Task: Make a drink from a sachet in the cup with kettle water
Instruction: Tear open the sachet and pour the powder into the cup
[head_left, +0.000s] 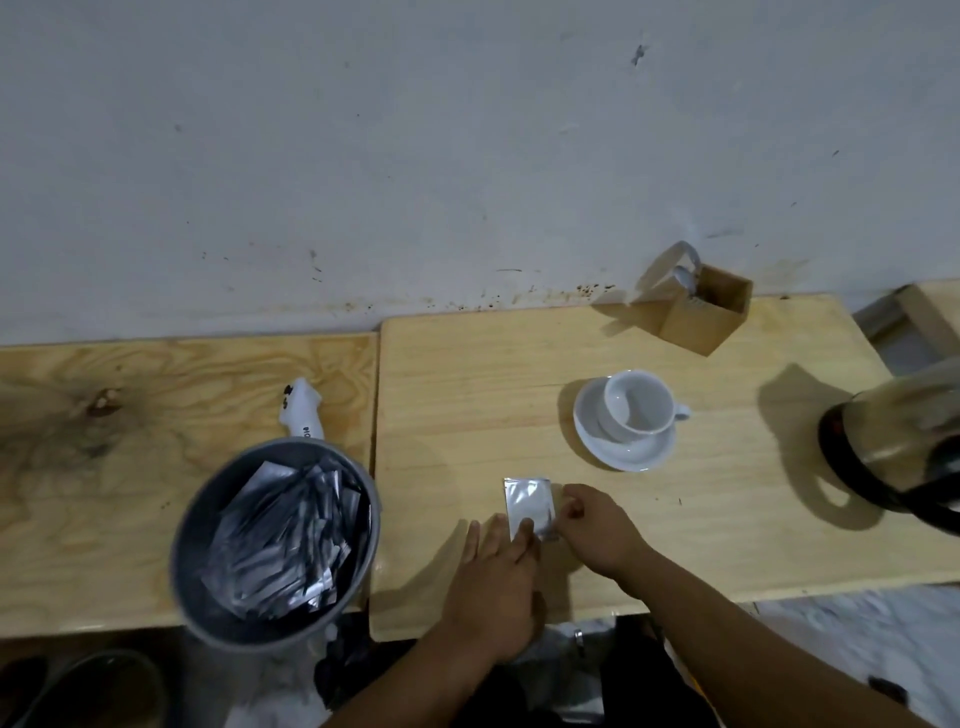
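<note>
A silver foil sachet (529, 501) is held over the wooden table (467, 374), near its front edge. My left hand (496, 577) pinches the sachet's lower left part and my right hand (597, 525) pinches its lower right corner. An empty white cup (636, 405) stands on a white saucer (602, 441) just beyond the sachet, handle pointing right. The glass kettle with a black base (893, 452) stands at the right edge, partly cut off by the frame.
A grey bucket (208, 525) filled with several foil sachets stands at the left, at the seam between the two tables. A white object (304, 413) lies behind it. A small wooden box (706, 312) holding spoons stands by the wall.
</note>
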